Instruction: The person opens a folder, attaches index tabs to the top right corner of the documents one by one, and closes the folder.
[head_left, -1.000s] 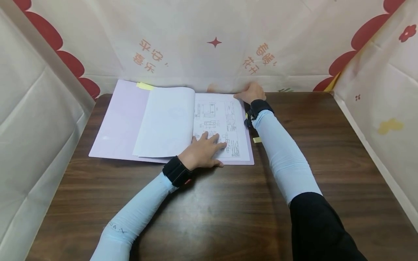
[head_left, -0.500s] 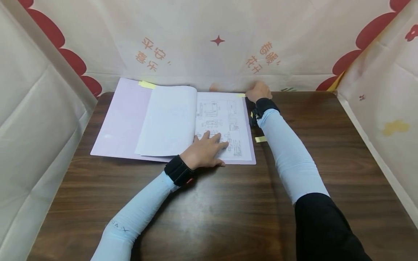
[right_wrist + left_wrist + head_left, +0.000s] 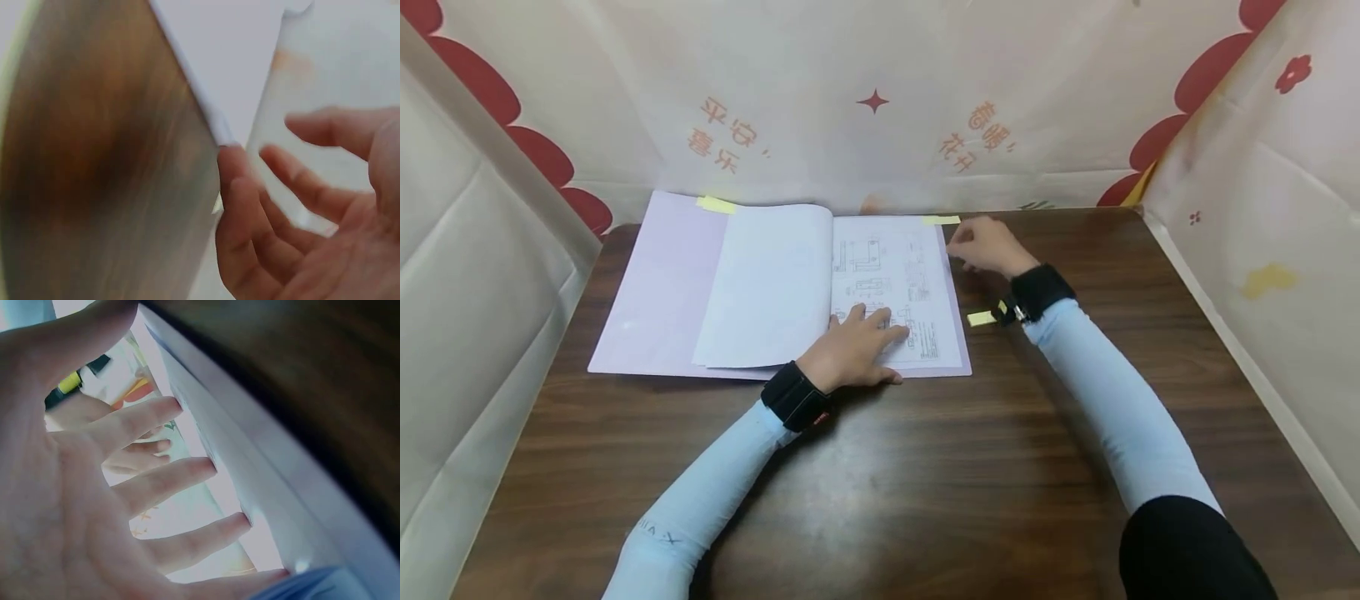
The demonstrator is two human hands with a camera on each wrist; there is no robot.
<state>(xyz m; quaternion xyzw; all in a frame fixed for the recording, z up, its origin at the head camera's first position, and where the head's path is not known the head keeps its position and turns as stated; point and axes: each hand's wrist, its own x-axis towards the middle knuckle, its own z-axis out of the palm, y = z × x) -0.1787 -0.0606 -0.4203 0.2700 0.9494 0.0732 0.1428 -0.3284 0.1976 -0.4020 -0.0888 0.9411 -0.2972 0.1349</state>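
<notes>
A lilac folder [image 3: 647,292] lies spread on the table, with a blank white page [image 3: 767,283] turned to the left and a page of technical drawings [image 3: 887,250] on the right. My left hand [image 3: 853,348] rests on the lower part of the drawing page, its fingers spread straight. A yellow sticky tab [image 3: 942,220] juts from that page's top right corner. Just right of the corner is my right hand [image 3: 988,244]. In the right wrist view, this hand's [image 3: 294,219] thumb and index finger stand apart with nothing between them.
Another yellow sticky tab [image 3: 717,205] juts from the top of the left page. A yellow strip [image 3: 981,318] lies on the brown table [image 3: 880,492], right of the folder and close to the right wrist camera. Printed cloth [image 3: 820,100] hangs behind and at both sides.
My right hand has drawn back from the page's top right corner, rightward and toward me. The yellow tab there, hidden at first, now shows fully. My left hand stays put.
</notes>
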